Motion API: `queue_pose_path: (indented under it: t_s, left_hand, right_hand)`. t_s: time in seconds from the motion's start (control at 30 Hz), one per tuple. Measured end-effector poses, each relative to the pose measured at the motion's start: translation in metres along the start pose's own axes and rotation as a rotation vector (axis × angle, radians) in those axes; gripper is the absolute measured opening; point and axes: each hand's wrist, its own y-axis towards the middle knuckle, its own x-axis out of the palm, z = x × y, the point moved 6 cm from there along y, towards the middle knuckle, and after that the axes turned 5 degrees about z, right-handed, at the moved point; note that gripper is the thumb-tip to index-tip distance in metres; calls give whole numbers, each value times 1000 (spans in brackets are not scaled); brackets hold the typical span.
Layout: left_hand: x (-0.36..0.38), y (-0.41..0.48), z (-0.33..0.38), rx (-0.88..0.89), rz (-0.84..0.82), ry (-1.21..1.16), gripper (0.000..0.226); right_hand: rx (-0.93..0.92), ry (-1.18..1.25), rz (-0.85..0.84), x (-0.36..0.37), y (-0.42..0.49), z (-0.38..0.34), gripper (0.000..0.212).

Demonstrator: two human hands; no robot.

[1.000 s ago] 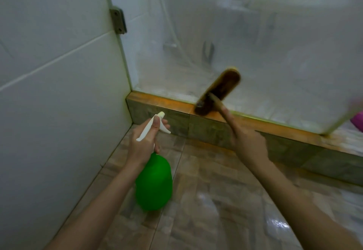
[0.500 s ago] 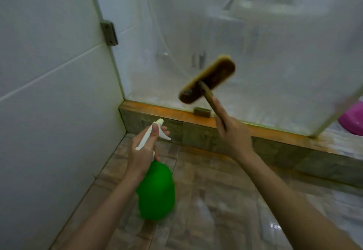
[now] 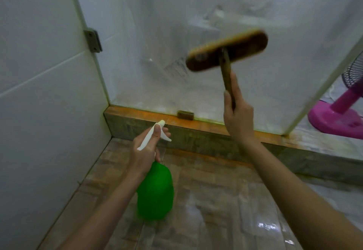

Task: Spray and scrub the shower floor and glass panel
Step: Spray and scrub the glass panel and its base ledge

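Glass panel [image 3: 176, 33] stands ahead of both hands, filmed white. Wet tiled floor [image 3: 216, 200] lies below them. Brush [image 3: 227, 51] sits above the right hand [image 3: 238, 116], which is wrapped closed round the handle, one finger extended up it; contact with the glass cannot be told. Green bottle [image 3: 155, 190] hangs beneath the left hand [image 3: 149, 147], which is curled tight about its neck, one digit along the white spray head.

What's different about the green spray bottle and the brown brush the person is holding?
The spray bottle is bright green with a white top; the brush is brown. The bottle is round and hangs low over the floor; the brush is long, raised before the glass panel. The left hand grips the bottle, the right hand the brush's handle. Both are being held.
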Motion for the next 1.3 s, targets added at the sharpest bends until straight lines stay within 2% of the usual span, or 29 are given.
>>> queue_pose_path:
  t_s: [0.07,0.13,0.3,0.37,0.47,0.57,0.67,0.8,0.87,1.03,1.1,1.17,1.3]
  left_hand:
    - [10,-2,0,-8,-14,-3,36]
    - [19,-7,2,-1,-30,-10,35]
    - [36,-15,9,24,-75,0,43]
    - [42,-18,13,32,-93,1,44]
    - [51,-20,13,39,-119,4,42]
    - [60,-21,14,51,-138,3,42]
    - [66,-23,16,53,-127,11,44]
    - [74,-27,14,66,-142,32,38]
    - [77,-29,11,50,-145,34,34]
    - [87,-30,-2,-5,-161,39,33]
    - [90,-30,-4,-14,-166,30,35]
    - [91,-30,-5,-20,-168,32,40]
    - [91,-31,-6,-9,-177,30,41]
  right_hand:
    - [-36,51,98,-8,31,-16,52]
    - [-6,27,134,-14,12,2,52]
    - [318,-23,-78,-25,-112,78,56]
    - [253,-24,-60,-34,-92,68,55]
    - [80,5,144,-52,-5,34,51]
    - [48,20,305,-73,42,24,50]
    - [124,5,268,-74,-6,61,51]
    - [369,-18,83,-65,-111,114,54]
    - [363,0,67,-73,-108,112,54]
    - [192,86,343,-99,15,72,52]
    - [180,73,394,-99,13,78,52]
    - [245,38,317,-88,-37,104,52]
    - [505,15,101,-64,-153,144,52]
